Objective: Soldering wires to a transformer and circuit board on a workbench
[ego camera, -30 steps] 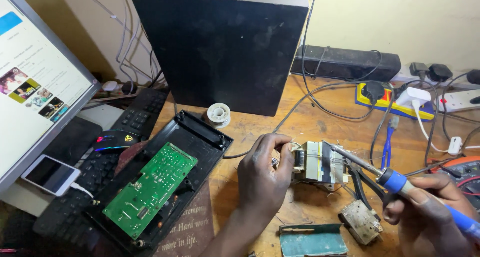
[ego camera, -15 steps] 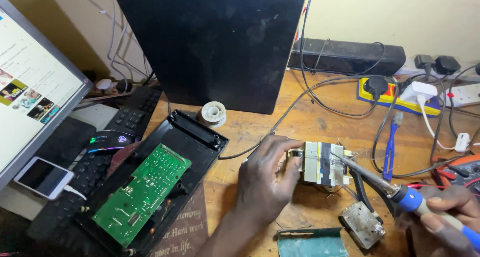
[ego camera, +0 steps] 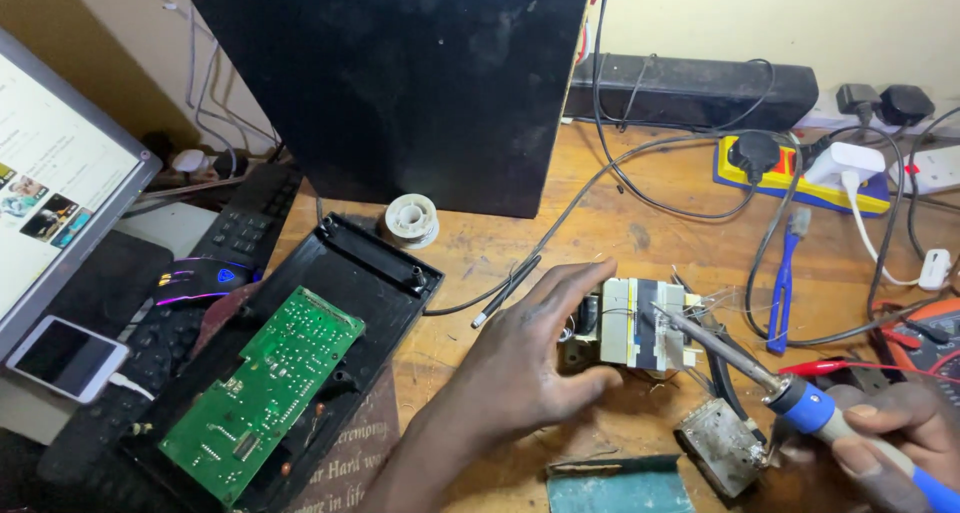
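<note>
My left hand (ego camera: 525, 358) rests against the left side of a small transformer (ego camera: 640, 323) on the wooden desk, thumb under it and fingers spread along its edge. My right hand (ego camera: 895, 428) grips the blue handle of a soldering iron (ego camera: 790, 393). The iron's metal tip touches the top of the transformer near its right side. Thin wires trail from the transformer to the right.
A green circuit board (ego camera: 265, 393) lies in an open black case (ego camera: 370, 273). A solder spool (ego camera: 412, 218) sits behind it. A large black box (ego camera: 400, 73), power strip (ego camera: 790, 168), monitor (ego camera: 50, 173), phone (ego camera: 62, 358), mouse (ego camera: 200, 278) and metal block (ego camera: 722, 443) surround the work.
The view has moved closer to the desk. My left hand has opened its fingers along the transformer, and the iron tip has come onto the transformer's top.
</note>
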